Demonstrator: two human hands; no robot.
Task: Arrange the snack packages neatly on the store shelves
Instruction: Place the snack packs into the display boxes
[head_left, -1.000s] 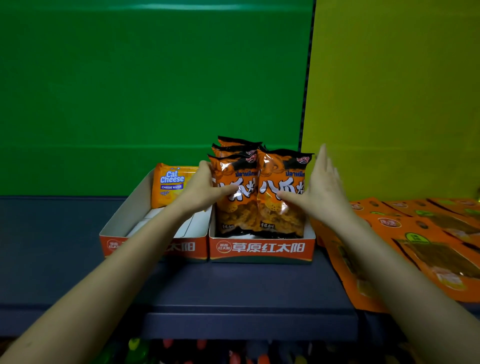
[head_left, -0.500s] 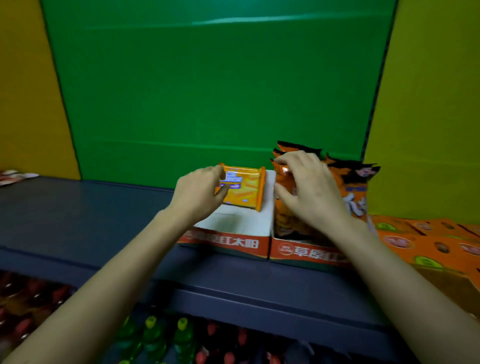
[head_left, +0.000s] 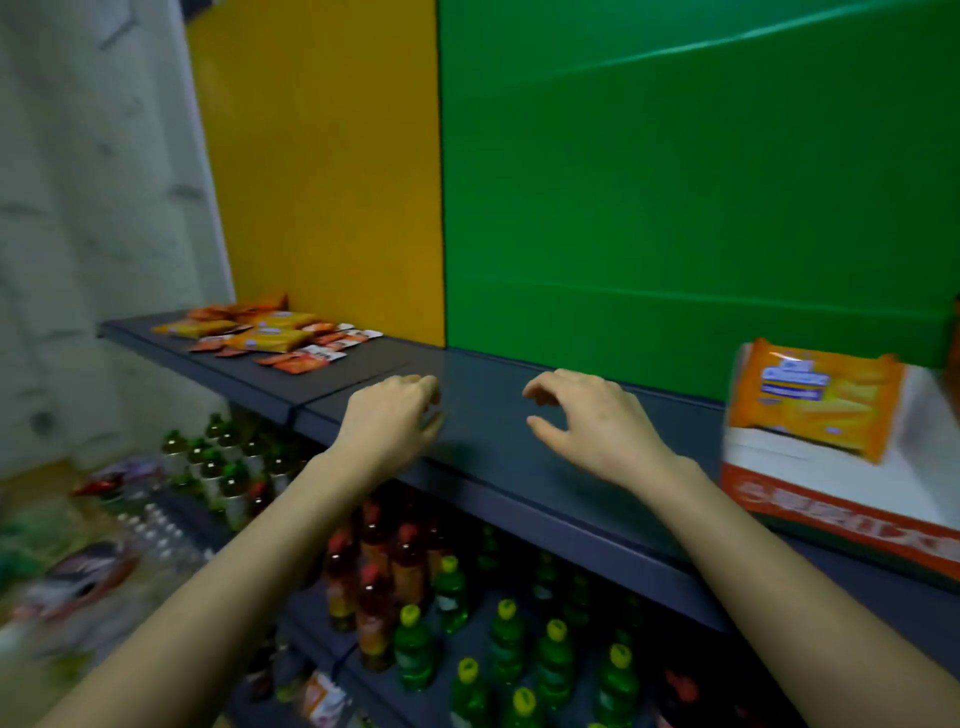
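Right grip (head_left: 597, 426) withdrew; cheese pack (head_left: 815, 397) lies well right.

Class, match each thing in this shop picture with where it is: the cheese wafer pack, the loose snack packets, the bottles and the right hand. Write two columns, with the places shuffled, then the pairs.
Things
1. cheese wafer pack
2. loose snack packets
3. bottles
4. right hand

Places
a. standing below the blue shelf
b. empty, over bare shelf before the green panel
c. in the white-and-orange carton on the right
d. lying flat before the yellow panel

Pairs: 1-c; 2-d; 3-a; 4-b
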